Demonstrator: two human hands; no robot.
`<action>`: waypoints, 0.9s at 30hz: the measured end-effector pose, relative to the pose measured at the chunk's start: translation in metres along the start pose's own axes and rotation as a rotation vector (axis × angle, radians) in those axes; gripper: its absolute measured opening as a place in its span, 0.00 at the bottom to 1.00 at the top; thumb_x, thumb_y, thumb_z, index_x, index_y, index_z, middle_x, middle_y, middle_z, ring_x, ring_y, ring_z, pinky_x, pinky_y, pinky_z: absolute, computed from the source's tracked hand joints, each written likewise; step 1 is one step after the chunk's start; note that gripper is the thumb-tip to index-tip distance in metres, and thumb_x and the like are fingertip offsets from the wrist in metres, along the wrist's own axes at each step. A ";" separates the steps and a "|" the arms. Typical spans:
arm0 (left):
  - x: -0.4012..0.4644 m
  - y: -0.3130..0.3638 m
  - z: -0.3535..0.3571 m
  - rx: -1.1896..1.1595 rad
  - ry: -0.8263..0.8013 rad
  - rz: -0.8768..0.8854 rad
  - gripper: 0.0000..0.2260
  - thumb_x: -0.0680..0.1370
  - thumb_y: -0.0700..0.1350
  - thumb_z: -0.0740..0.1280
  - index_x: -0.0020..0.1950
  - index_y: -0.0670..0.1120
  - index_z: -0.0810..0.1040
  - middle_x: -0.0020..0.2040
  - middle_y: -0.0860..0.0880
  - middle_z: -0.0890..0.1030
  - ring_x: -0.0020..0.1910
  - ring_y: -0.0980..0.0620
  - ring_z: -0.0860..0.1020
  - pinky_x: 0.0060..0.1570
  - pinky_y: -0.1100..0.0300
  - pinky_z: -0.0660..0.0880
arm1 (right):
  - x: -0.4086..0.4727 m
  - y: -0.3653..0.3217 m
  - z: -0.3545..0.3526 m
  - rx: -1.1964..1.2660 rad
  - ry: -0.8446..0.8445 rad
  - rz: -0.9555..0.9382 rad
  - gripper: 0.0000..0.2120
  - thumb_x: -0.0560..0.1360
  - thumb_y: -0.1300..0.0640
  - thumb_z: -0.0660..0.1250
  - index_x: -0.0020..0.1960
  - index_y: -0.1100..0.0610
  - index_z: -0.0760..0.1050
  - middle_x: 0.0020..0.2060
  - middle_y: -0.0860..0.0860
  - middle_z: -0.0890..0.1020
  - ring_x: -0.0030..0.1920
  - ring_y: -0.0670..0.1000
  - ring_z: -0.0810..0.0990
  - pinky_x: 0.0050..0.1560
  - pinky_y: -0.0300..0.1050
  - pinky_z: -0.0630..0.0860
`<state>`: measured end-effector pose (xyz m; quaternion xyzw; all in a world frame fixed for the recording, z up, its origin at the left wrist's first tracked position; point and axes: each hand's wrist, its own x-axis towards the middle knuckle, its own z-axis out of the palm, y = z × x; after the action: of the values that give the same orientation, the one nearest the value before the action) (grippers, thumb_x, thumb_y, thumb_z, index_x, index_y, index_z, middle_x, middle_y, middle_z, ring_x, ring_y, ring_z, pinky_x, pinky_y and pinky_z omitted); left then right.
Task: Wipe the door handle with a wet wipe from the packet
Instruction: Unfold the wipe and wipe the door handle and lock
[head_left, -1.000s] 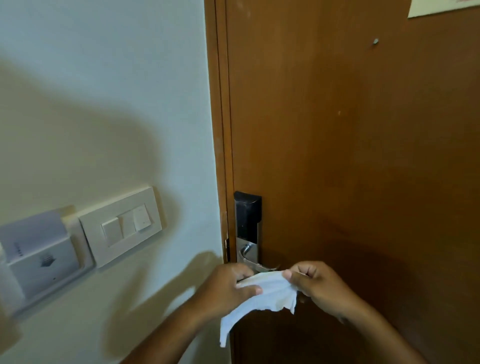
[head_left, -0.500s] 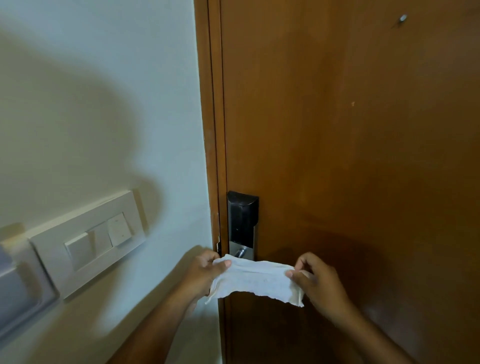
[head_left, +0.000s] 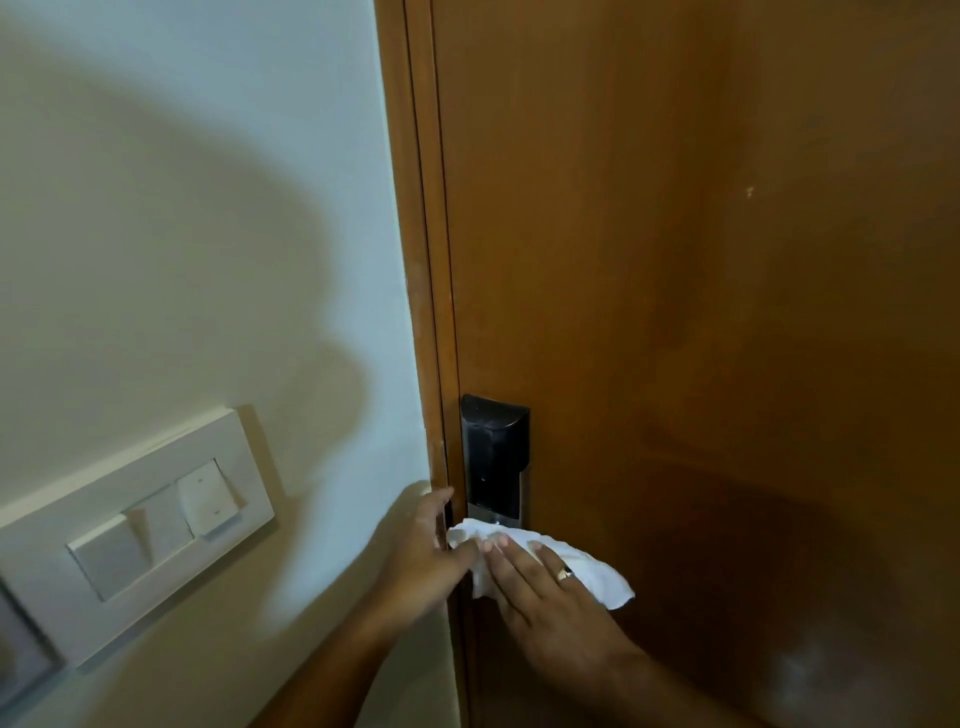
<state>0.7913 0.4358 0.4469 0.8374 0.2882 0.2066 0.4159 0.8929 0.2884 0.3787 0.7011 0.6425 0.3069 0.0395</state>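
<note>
A white wet wipe (head_left: 597, 574) lies draped over the door handle, which is hidden beneath it, just below the black and silver lock plate (head_left: 496, 457) on the brown wooden door (head_left: 701, 312). My right hand (head_left: 540, 587), wearing a ring, presses flat on the wipe over the handle. My left hand (head_left: 428, 551) pinches the wipe's left end beside the door edge. The packet is out of view.
A white switch panel (head_left: 145, 525) is mounted on the cream wall (head_left: 182, 234) left of the brown door frame (head_left: 415, 260). A grey card holder shows partly at the lower left edge.
The wipe was stretched out between both hands in front of the lock; now it lies over the handle with my right hand flat on top. The camera has moved closer and tilted.
</note>
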 end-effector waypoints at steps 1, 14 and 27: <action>0.000 0.005 -0.003 0.068 0.067 0.092 0.32 0.75 0.52 0.72 0.76 0.53 0.61 0.78 0.50 0.64 0.74 0.49 0.66 0.63 0.62 0.65 | 0.005 0.003 0.002 -0.002 -0.014 -0.046 0.22 0.78 0.58 0.51 0.67 0.60 0.74 0.70 0.59 0.72 0.71 0.60 0.68 0.64 0.57 0.73; 0.075 0.104 -0.021 0.789 0.497 0.747 0.40 0.76 0.70 0.52 0.79 0.46 0.48 0.80 0.39 0.49 0.80 0.40 0.46 0.77 0.42 0.49 | 0.067 0.003 0.018 0.023 -0.123 -0.061 0.21 0.69 0.50 0.68 0.58 0.60 0.81 0.56 0.56 0.84 0.57 0.54 0.82 0.58 0.46 0.79; 0.096 0.114 -0.010 0.730 0.526 0.812 0.44 0.75 0.71 0.55 0.79 0.45 0.47 0.81 0.40 0.50 0.80 0.41 0.46 0.78 0.42 0.48 | -0.010 0.044 -0.004 0.124 0.122 -0.211 0.20 0.79 0.53 0.61 0.70 0.55 0.70 0.75 0.53 0.63 0.72 0.55 0.66 0.66 0.46 0.71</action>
<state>0.8928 0.4484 0.5561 0.8899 0.0909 0.4368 -0.0954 0.9298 0.2702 0.3979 0.6107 0.7315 0.3029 -0.0110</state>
